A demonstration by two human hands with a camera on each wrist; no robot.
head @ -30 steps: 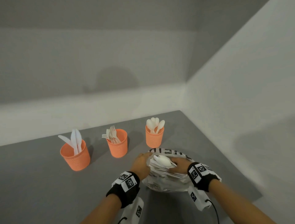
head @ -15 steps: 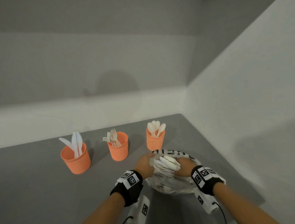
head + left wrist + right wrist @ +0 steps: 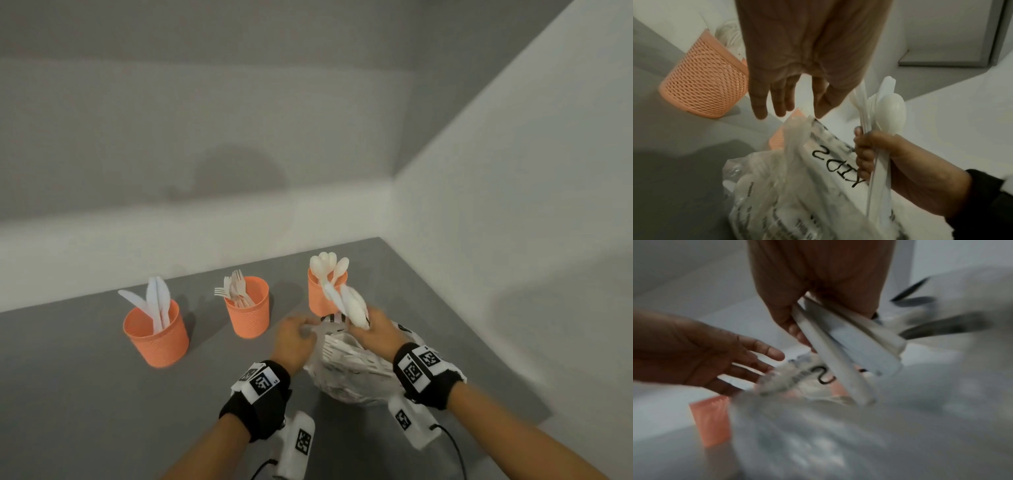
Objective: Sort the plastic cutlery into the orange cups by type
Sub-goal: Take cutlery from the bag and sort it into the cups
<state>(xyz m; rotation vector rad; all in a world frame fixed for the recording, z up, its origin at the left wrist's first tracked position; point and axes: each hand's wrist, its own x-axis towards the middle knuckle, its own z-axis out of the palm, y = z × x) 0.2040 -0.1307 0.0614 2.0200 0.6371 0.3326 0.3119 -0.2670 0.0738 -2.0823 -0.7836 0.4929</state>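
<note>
White spoons (image 3: 354, 305) bunched in right hand (image 3: 376, 330), fingers clamped; left hand (image 3: 294, 337) fingers apart at bag (image 3: 346, 373); loose bundle may splay, missing spoon cup (image 3: 320, 296).

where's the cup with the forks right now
In the head view, the fork cup stands midway between the knife cup and the spoon cup, left of the bag.

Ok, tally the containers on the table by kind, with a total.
Orange cups: 3 (knives, forks, spoons)
Plastic bags: 1
Total: 4
</note>
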